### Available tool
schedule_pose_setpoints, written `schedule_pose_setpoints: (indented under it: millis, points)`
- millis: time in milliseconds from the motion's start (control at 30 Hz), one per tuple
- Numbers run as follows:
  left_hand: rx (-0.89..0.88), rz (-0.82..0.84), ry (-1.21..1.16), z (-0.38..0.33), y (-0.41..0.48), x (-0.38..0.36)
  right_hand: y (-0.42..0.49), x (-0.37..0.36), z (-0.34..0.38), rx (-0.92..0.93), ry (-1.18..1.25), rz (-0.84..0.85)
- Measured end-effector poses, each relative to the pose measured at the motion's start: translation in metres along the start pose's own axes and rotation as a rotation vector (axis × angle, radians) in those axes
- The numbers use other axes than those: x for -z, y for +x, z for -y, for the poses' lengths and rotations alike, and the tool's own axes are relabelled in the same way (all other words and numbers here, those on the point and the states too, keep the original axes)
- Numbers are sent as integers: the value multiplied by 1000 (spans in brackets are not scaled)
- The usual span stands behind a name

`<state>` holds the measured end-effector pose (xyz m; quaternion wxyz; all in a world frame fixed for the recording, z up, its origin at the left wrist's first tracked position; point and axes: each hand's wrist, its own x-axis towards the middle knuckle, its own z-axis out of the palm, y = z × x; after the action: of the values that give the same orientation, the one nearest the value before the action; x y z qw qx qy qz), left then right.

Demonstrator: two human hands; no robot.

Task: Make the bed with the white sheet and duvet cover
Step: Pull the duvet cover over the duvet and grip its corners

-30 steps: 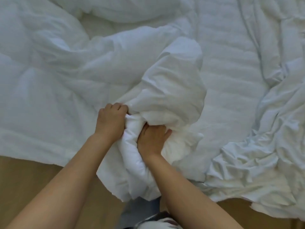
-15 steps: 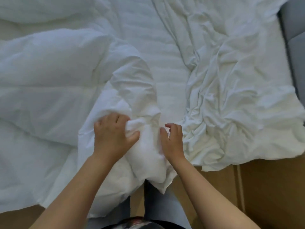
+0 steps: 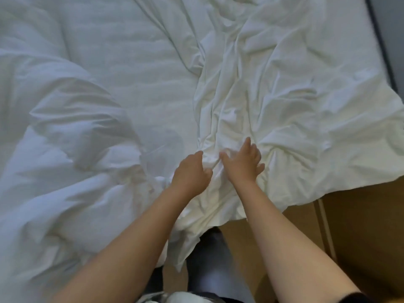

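We are standing at the bed's edge, and our grey trouser leg (image 3: 207, 259) is showing below, beside the brown wooden board (image 3: 360, 226). Both bare arms are reaching forward. Our left hand (image 3: 190, 171) is resting on the thin, wrinkled white cloth (image 3: 284, 127) with its fingers loosely bent; whether they are pinching a fold, we cannot tell. Our right hand (image 3: 242, 162), just beside it, is lying with the fingers spread apart and gripping nothing. We think it is feeling for an edge or a seam in the bunched part. This cloth is covering the right half of the bed and its near edge is hanging over the board. We cannot say if it is the sheet or the duvet cover. The puffy white duvet (image 3: 54, 149) is lying heaped on the left, probably put aside to give room. Farther away, between the two, the quilted white mattress surface (image 3: 131, 62) is lying bare, so we judge that the sheet is not yet spread. At the far right a dark grey edge (image 3: 380, 40) is running along the bed
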<state>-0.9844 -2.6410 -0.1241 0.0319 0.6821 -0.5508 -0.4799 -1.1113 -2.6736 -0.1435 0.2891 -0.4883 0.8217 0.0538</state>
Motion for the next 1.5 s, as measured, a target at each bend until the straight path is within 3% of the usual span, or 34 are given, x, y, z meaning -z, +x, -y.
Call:
schedule_pose_setpoints:
  millis: [100,200,267,500,633,767,800,867,933,1033,1133,1233,1267,1367,1500]
  points:
    - [210,-31,-228,-16,32,-25,18,14,-17,140,-15,-63]
    - [315,-133,-257,-33,42,-29,27,45,-39,94,436,-147]
    - [259,-205,-279,-53,34,-23,34,70,-57,25,635,-186]
    - [-133,-357,-310,-154,-23,19,27,135,-66,119,701,-79]
    - [-232,-251,6,-176,-48,31,-6,163,-50,161,717,-43]
    - [-409,-83,149,-172,-66,26,-31,175,-30,39,923,518]
    - [-415,-27,148,-166,-68,27,-34,174,-27,0,936,582]
    - [-383,79,42,-151,-69,29,-36,166,-25,-71,982,528]
    - [-315,82,-154,-137,-67,34,-39,159,-17,-86,1029,379]
    - [-139,-126,-490,-126,-53,51,-55,155,-5,64,953,286]
    - [93,-59,-695,-125,-30,70,-76,147,7,282,679,372]
    - [144,-15,-428,-117,-14,69,-79,134,7,328,661,517]
    - [118,-41,-306,-114,-12,67,-74,132,5,296,696,474]
    - [50,-93,-132,-107,-13,59,-40,121,-7,140,546,47]
    - [35,-125,-103,-101,-18,53,-4,102,-18,-85,264,85]
